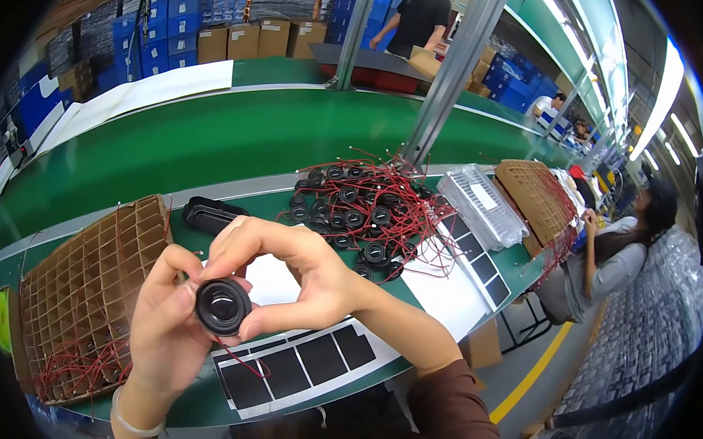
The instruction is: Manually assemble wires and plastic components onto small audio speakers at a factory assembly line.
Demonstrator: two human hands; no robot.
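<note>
A small round black speaker (223, 307) with a red wire hanging from it is held up over the near side of the bench, its cone facing me. My left hand (164, 326) grips it from the left, thumb and fingers at its edge. My right hand (311, 272) arches over it, with fingertips closed on its upper and lower rim. Below them lies a sheet of black square stickers (326, 355). Beyond my hands is a pile of similar speakers (351, 212) with tangled red wires. A long black plastic housing (210, 213) lies behind my left hand.
A cardboard divider tray (87, 270) with red wires stands at left, another (535, 192) at right. Beside the pile sits a clear plastic tray (482, 202). A metal post (455, 74) rises by the green conveyor (230, 131). A co-worker (612, 255) sits at right; another person (421, 20) stands beyond.
</note>
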